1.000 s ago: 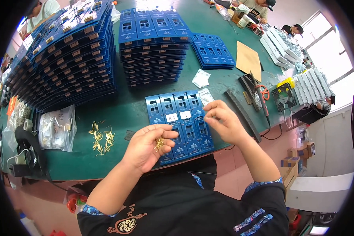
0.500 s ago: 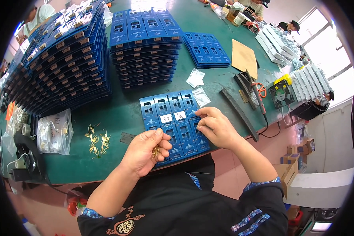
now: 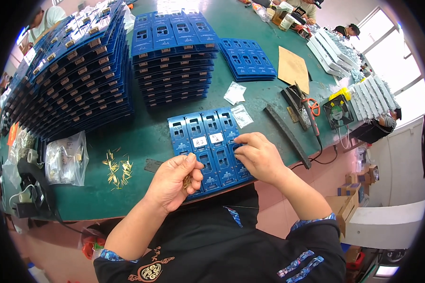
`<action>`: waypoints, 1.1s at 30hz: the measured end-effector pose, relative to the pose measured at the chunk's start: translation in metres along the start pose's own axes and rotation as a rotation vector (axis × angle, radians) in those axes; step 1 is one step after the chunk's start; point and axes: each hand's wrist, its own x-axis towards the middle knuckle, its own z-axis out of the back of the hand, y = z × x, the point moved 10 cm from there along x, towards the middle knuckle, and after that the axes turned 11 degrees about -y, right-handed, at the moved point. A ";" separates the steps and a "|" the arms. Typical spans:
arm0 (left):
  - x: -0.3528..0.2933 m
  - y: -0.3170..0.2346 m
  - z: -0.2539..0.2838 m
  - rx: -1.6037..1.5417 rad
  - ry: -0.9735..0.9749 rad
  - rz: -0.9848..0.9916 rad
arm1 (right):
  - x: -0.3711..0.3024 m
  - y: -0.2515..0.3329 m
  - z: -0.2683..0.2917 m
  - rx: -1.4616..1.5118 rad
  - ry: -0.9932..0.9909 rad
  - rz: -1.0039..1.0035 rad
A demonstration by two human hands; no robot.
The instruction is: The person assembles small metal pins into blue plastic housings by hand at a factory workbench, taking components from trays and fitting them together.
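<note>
A blue circuit board panel (image 3: 208,162) with cut-out slots and two white labels lies on the table in front of me. Over its lower left edge, my left hand (image 3: 174,179) is curled around several thin gold-coloured pins (image 3: 187,181), which show between palm and fingers. My right hand (image 3: 259,154) is at the panel's right side, thumb and forefinger pinched close to the board's surface. Whatever sits between those fingertips is too small to make out. A scattered heap of the same gold pins (image 3: 118,170) lies left of my left hand.
Tall stacks of blue boards (image 3: 80,80) stand at the left and back, (image 3: 174,70) with a lower pile of panels (image 3: 248,59) beside them. A dark bar (image 3: 287,137), a soldering iron (image 3: 311,120) and a small fan (image 3: 337,113) lie to the right. Other people work at the far side.
My right hand has shifted slightly left and down along the panel, its fingertips still pinched. The left hand has hardly moved.
</note>
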 end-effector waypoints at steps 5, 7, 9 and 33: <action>0.000 0.001 0.001 -0.026 -0.027 0.004 | -0.006 -0.002 0.012 0.004 -0.080 0.003; 0.000 0.001 0.002 -0.029 -0.028 0.011 | -0.009 0.004 0.010 0.000 -0.061 0.044; 0.000 0.003 0.001 -0.036 -0.021 0.021 | -0.011 0.010 0.005 -0.047 -0.031 0.079; 0.001 0.011 -0.022 -0.013 0.040 -0.024 | 0.027 0.044 -0.012 0.455 -0.088 -0.108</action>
